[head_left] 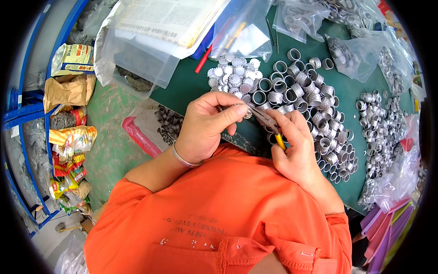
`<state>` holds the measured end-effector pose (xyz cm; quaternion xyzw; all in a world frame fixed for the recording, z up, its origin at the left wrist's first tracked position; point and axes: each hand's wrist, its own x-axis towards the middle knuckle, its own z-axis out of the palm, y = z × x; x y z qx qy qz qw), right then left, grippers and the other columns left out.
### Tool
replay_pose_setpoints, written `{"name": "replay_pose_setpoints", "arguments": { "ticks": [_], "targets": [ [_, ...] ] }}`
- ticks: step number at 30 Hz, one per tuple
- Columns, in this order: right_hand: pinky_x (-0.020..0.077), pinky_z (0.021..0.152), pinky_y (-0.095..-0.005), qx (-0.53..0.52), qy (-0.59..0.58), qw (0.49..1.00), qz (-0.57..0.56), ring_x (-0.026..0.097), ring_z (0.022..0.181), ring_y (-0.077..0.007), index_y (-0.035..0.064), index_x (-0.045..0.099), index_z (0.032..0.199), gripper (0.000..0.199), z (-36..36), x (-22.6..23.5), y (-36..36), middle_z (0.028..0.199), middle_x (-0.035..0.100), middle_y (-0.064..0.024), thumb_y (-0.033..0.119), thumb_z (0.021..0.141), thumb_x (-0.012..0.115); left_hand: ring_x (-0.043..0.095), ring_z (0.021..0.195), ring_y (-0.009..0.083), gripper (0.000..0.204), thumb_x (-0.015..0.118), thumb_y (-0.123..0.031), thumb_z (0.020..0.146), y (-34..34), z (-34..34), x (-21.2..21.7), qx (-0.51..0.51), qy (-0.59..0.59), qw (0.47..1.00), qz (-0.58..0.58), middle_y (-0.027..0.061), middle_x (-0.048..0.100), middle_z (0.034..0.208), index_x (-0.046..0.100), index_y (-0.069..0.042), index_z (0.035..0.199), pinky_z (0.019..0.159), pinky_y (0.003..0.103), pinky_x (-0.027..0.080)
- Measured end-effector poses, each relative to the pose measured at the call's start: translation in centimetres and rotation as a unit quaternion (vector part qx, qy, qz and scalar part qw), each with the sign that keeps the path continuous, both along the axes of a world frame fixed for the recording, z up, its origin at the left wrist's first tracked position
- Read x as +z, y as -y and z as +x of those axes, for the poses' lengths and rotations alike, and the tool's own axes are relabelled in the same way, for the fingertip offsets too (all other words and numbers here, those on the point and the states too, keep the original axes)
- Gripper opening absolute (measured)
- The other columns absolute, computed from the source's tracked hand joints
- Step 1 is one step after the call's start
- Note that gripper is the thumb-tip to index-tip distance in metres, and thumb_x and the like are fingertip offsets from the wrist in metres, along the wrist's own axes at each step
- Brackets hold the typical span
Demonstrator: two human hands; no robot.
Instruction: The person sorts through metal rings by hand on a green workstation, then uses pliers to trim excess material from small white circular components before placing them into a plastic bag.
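Close over the table's near edge, my left hand (207, 123) pinches a small silver metal piece (247, 114) between thumb and fingertips. My right hand (294, 139) is closed around pliers (265, 119) with a yellow handle, their jaws meeting that piece. Whether the jaws grip it or only touch it, I cannot tell. Just beyond my fingers lies a heap of silver toothed discs (235, 75). A larger pile of grey metal rings (315, 98) spreads to the right, beside and beyond my right hand.
On the green tabletop (349, 80), more small rings (381, 132) lie at the far right. Clear bags of parts (358, 50) stand at the back right. A printed sheet (155, 23) and a red pen (203, 60) lie at the back. Blue shelving (20, 114) runs along the left.
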<state>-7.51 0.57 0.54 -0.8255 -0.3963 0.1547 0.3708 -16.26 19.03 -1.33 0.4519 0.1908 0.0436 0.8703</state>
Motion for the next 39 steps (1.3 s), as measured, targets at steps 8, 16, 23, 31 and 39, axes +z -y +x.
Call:
{"name": "replay_pose_setpoints", "arguments": {
  "ticks": [8,16,23,31,39],
  "targets": [
    [0.0447,0.071,-0.0355,0.002,0.034,0.999,-0.003,0.050,0.080,-0.0290,0.0035,0.057,0.114,0.059,0.0,0.1,-0.2,0.085,0.048,-0.0122,-0.007,0.056,0.056,0.062,0.072,0.0142,0.007,0.059,-0.004,0.087,0.6,0.1,0.8,0.027,-0.046,0.998,-0.015,0.0105,0.063,0.087,0.058,0.001,0.092,0.063,0.024,0.053],
    [0.0461,0.066,-0.0353,-0.010,0.105,0.994,-0.006,0.052,0.078,-0.0282,0.0043,0.058,0.112,0.055,0.1,0.2,-0.5,0.085,0.050,-0.0111,-0.005,0.058,0.062,0.062,0.065,0.0111,0.013,0.063,-0.008,0.086,0.3,-0.1,1.1,0.003,-0.030,0.994,0.103,0.0069,0.064,0.079,0.060,0.003,0.093,0.058,0.022,0.052],
    [0.0471,0.062,-0.0360,0.018,0.039,0.999,0.009,0.057,0.069,-0.0307,-0.0013,0.055,0.099,0.032,0.1,-0.1,-0.2,0.081,0.054,-0.0149,-0.003,0.068,0.061,0.054,0.056,0.0057,0.011,0.061,-0.009,0.087,-0.3,-0.4,1.7,-0.099,-0.035,0.959,0.262,0.0024,0.061,0.073,0.061,0.001,0.089,0.050,0.020,0.044],
    [0.0481,0.066,-0.0423,0.061,-0.089,0.990,-0.088,0.059,0.076,-0.0373,-0.0003,0.046,0.098,0.028,-0.1,1.1,-0.2,0.085,0.057,-0.0189,0.007,0.076,0.061,0.049,0.052,0.0052,0.010,0.056,-0.007,0.089,-0.3,-1.0,1.2,-0.108,0.078,0.899,0.416,0.0022,0.056,0.069,0.059,0.001,0.084,0.046,0.020,0.038],
    [0.0463,0.074,-0.0444,0.115,-0.143,0.976,-0.119,0.058,0.083,-0.0405,-0.0025,0.038,0.106,0.038,0.0,1.2,0.3,0.088,0.056,-0.0227,0.002,0.072,0.055,0.052,0.059,0.0251,0.009,0.061,-0.007,0.084,-0.4,-1.1,1.7,-0.131,0.099,0.854,0.494,0.0105,0.054,0.068,0.057,0.000,0.081,0.053,0.032,0.041]
  ]
}}
